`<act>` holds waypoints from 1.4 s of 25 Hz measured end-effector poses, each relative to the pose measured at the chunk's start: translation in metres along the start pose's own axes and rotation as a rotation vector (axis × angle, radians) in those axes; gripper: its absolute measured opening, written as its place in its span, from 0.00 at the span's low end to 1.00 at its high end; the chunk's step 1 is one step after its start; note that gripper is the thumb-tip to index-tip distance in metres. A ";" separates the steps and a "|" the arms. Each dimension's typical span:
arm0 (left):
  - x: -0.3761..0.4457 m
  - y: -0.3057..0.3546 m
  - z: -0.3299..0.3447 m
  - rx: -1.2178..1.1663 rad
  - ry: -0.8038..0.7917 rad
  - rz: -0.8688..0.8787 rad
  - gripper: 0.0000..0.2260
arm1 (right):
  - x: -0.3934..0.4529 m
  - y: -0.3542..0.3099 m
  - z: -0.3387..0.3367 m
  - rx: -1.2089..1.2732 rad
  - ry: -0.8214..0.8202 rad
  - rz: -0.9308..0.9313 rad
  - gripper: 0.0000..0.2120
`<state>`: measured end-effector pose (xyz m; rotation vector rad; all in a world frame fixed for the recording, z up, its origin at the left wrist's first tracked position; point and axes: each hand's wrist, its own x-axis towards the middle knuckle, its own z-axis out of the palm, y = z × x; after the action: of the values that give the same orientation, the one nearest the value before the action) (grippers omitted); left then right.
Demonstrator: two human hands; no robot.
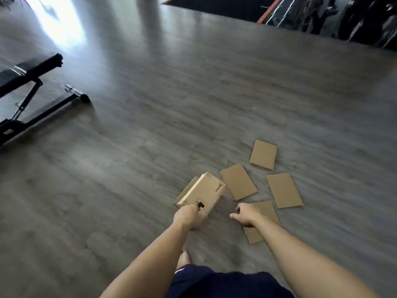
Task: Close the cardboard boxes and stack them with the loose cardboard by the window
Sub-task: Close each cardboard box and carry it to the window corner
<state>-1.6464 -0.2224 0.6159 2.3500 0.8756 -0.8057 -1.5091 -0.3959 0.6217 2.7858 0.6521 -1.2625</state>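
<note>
A person's left hand [189, 217] grips the near end of a cardboard box [202, 193] on the floor [129, 168], while the empty right hand [247, 214] hovers loosely curled over loose cardboard sheets [237, 181], apparently mid-gathering; stacking them likely comes next.

Bare forearms and hands, no sleeves, dark navy shorts [225, 282], and one bare foot [183, 259].
</note>
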 end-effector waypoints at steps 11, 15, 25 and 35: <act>0.074 0.010 -0.035 -0.144 0.022 -0.130 0.23 | 0.088 -0.050 -0.052 -0.251 -0.070 -0.202 0.24; 0.079 0.035 -0.035 -0.278 0.088 -0.274 0.22 | 0.125 -0.031 -0.080 -0.335 -0.123 -0.266 0.26; 0.185 -0.005 0.009 -0.466 0.182 -0.583 0.25 | 0.270 -0.051 -0.052 -0.373 -0.051 -0.356 0.25; 0.391 -0.089 0.198 -0.725 0.158 -0.773 0.48 | 0.512 -0.038 0.123 -0.435 0.131 -0.234 0.37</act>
<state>-1.5371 -0.1271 0.1933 1.4281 1.8271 -0.4364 -1.3106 -0.1964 0.1748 2.4938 1.1342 -0.8348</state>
